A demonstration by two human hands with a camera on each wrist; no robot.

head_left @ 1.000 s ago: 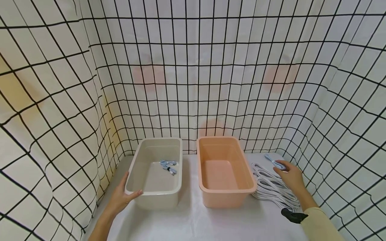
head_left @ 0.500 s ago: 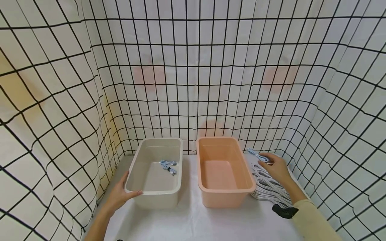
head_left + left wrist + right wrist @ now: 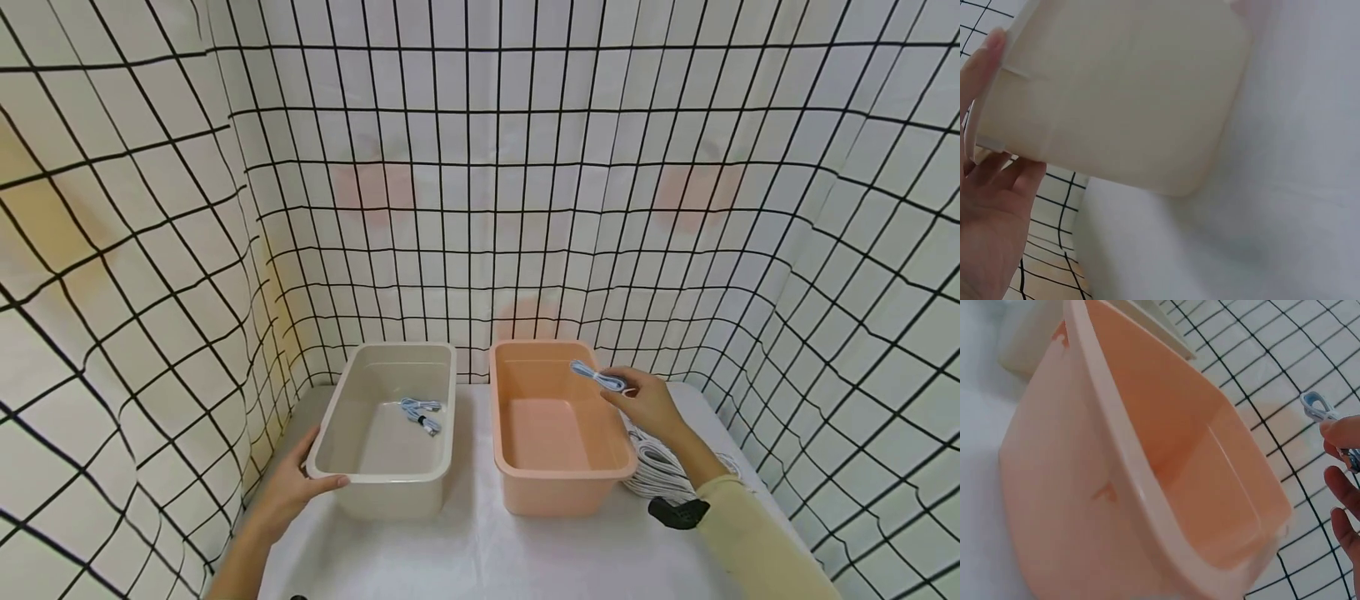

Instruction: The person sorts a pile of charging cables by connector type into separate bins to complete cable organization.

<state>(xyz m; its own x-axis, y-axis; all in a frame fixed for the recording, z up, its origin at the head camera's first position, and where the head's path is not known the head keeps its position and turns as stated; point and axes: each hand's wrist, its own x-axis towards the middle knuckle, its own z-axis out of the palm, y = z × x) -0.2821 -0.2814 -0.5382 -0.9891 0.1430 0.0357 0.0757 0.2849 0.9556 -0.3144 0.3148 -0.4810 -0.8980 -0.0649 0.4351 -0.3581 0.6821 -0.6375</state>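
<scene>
Between the thumb and fingers of my right hand [image 3: 647, 403] is a bundled light-blue cable [image 3: 597, 377], held over the back right part of the orange bin [image 3: 566, 476]. In the right wrist view the same cable bundle [image 3: 1317, 406] shows beyond the bin's rim, at the fingertips. My left hand [image 3: 288, 492] grips the near left corner of the cream bin [image 3: 390, 480], thumb over the rim; in the left wrist view its fingers [image 3: 1022, 175] curl under that rim. Inside the cream bin lie light-blue cables [image 3: 420, 414] with a black tie.
A heap of white cable [image 3: 660, 471] lies right of the orange bin, partly hidden by my right forearm. Black wire mesh [image 3: 480, 208] stands at the back and both sides. White cloth [image 3: 480, 550] covers the table.
My right hand has carried the light-blue cable bundle leftward from above the white cable heap to over the orange bin. The left hand stays on the cream bin.
</scene>
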